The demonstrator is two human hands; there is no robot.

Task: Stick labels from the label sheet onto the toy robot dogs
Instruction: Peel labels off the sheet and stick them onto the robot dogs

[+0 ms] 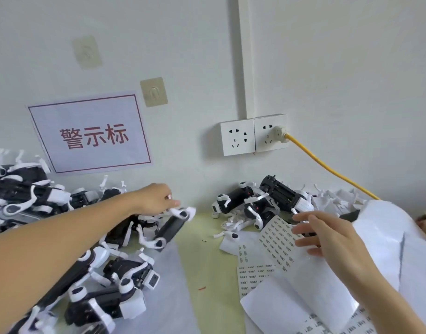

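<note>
A plain white painted wall (327, 68) fills the upper view, evenly lit. On it hang a white paper sign with a red border and red characters (90, 133), two clear adhesive hooks (153, 92) and a double white socket plate (254, 134) — a yellow cable (327, 168) plugged in. Below lies a pale green tabletop (207, 261).

Both forearms are bare to the frame edge, no sleeve showing. The left hand (156, 198) and right hand (327, 237) wear no gloves, rings or watch.

Green table (202, 261): toy robot dogs (115, 273), label sheets (277, 244), white sheeting (168, 297).
</note>
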